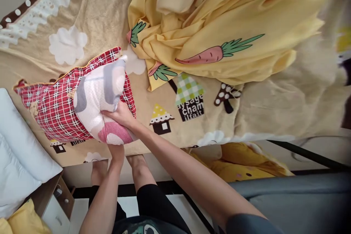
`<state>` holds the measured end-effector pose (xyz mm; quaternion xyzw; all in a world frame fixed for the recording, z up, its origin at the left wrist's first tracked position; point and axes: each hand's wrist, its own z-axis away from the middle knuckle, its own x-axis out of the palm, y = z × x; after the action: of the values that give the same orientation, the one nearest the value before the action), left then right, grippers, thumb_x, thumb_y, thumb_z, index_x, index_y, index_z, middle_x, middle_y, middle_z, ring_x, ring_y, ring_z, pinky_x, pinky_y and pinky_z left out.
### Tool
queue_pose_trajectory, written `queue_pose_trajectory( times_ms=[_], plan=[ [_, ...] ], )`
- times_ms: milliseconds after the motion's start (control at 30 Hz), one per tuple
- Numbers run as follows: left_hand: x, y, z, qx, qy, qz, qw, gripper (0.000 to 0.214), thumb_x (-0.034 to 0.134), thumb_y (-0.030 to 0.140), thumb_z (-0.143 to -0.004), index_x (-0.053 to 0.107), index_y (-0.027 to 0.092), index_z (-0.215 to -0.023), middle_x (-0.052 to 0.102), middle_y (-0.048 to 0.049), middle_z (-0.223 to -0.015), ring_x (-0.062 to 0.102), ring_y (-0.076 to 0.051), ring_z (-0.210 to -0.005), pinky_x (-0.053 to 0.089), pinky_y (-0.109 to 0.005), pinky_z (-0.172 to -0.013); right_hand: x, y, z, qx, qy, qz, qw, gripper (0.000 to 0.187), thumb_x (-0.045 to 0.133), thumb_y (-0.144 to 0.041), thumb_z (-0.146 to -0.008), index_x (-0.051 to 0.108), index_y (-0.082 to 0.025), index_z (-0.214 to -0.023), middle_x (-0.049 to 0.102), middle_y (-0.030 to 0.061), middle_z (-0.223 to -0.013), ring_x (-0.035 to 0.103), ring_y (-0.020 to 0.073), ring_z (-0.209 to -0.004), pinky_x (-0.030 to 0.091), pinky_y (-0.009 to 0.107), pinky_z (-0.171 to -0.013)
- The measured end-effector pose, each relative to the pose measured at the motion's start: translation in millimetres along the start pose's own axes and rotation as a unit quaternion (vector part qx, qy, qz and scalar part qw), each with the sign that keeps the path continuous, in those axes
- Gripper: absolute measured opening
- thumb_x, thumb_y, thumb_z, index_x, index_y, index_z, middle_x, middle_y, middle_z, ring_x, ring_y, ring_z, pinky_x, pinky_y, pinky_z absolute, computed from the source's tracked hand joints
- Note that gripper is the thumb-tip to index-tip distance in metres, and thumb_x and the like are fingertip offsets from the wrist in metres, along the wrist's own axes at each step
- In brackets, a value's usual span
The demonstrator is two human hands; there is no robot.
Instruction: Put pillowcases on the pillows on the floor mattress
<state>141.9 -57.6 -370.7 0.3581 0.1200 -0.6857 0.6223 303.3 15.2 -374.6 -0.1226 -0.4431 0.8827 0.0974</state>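
A pillow [100, 91] with white, grey and pink patches sticks halfway out of a red plaid pillowcase [52, 108] lying on the bed. My right hand [120, 116] presses on the pillow's near side, with its fingers closed on the fabric. My left hand [117, 150] reaches up to the pillow's lower edge. Its fingers are hidden behind the pillow, so only the wrist and the heel of the hand show.
The bed is covered by a beige blanket [219, 117] printed with houses and clouds. A crumpled yellow carrot-print sheet [233, 18] lies past the pillow. A white pillow [16, 153] sits at the left above a small drawer unit [59, 204]. A yellow plush [244, 162] lies below the bed edge.
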Motion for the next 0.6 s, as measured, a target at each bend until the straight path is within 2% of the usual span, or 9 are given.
queue_pose_trajectory(
  times_ms=[67,133,233,333,433,467,533,600],
  plan=[
    [-6.1,0.5,8.4,-0.035,0.032,0.017,0.999,0.031,0.047,0.030,-0.097,0.068,0.014,-0.081,0.071,-0.0040,-0.078,0.067,-0.014,-0.071,0.055,-0.030,-0.072,-3.3,-4.9,-12.1,-0.004,0.032,0.025,0.999,0.046,0.071,-0.044,-0.075,0.064,-0.018,-0.112,0.070,0.0123,-0.117,0.064,0.0336,-0.109,0.048,0.046,-0.097],
    [-22.1,-6.3,13.6,-0.063,0.068,0.028,0.995,0.043,0.039,0.022,-0.095,0.065,0.016,-0.062,0.067,-0.0038,-0.060,0.064,-0.015,-0.058,0.052,-0.027,-0.062,-19.7,-2.8,-20.6,0.006,0.040,0.072,0.997,0.053,0.072,-0.041,-0.074,0.061,-0.017,-0.120,0.067,0.0143,-0.124,0.062,0.0358,-0.114,0.047,0.047,-0.098],
    [-66.3,-22.6,13.3,-0.095,0.139,0.017,0.986,0.040,0.043,0.027,-0.087,0.056,0.020,-0.050,0.061,-0.0063,-0.050,0.059,-0.018,-0.050,0.045,-0.029,-0.056,-51.7,8.8,-19.8,0.034,0.012,0.155,0.987,0.060,0.071,-0.038,-0.075,0.055,-0.017,-0.129,0.064,0.0155,-0.130,0.058,0.0392,-0.120,0.048,0.050,-0.097],
    [-122.4,-28.7,1.3,-0.098,0.209,-0.005,0.973,0.036,0.045,0.036,-0.086,0.051,0.022,-0.054,0.063,-0.0080,-0.056,0.059,-0.020,-0.057,0.044,-0.032,-0.063,-64.7,18.5,-7.8,0.043,-0.007,0.188,0.981,0.051,0.068,-0.036,-0.077,0.059,-0.017,-0.123,0.068,0.0153,-0.122,0.060,0.0413,-0.116,0.050,0.051,-0.091],
    [-170.2,-15.1,-24.5,-0.050,0.241,-0.051,0.968,0.019,0.049,0.036,-0.084,0.054,0.021,-0.074,0.067,-0.0076,-0.074,0.062,-0.022,-0.068,0.044,-0.033,-0.070,-55.0,21.0,1.2,0.051,-0.006,0.192,0.980,0.036,0.064,-0.036,-0.079,0.064,-0.017,-0.109,0.071,0.0151,-0.113,0.064,0.0403,-0.107,0.051,0.049,-0.085],
    [-182.0,-8.0,-35.7,-0.037,0.242,-0.076,0.967,0.013,0.053,0.034,-0.081,0.054,0.021,-0.083,0.067,-0.0074,-0.078,0.062,-0.023,-0.071,0.044,-0.034,-0.070,-50.6,21.0,2.3,0.051,-0.004,0.189,0.981,0.033,0.063,-0.036,-0.079,0.064,-0.018,-0.107,0.071,0.0147,-0.112,0.065,0.0392,-0.105,0.051,0.048,-0.084],
    [-199.9,5.8,-59.2,-0.039,0.239,-0.097,0.965,0.022,0.058,0.026,-0.076,0.049,0.021,-0.095,0.065,-0.0067,-0.081,0.063,-0.026,-0.073,0.044,-0.035,-0.069,-44.7,21.4,2.5,0.037,0.000,0.166,0.985,0.033,0.063,-0.035,-0.078,0.063,-0.019,-0.107,0.071,0.0136,-0.112,0.065,0.0370,-0.103,0.051,0.046,-0.084],
    [-212.3,16.2,-78.3,-0.062,0.229,-0.032,0.971,0.023,0.057,0.018,-0.073,0.045,0.022,-0.092,0.061,-0.0042,-0.075,0.063,-0.026,-0.072,0.046,-0.035,-0.067,-43.8,22.9,1.9,0.010,-0.001,0.115,0.993,0.035,0.064,-0.033,-0.075,0.062,-0.020,-0.107,0.070,0.0113,-0.112,0.064,0.0346,-0.104,0.050,0.044,-0.086]
  ],
)
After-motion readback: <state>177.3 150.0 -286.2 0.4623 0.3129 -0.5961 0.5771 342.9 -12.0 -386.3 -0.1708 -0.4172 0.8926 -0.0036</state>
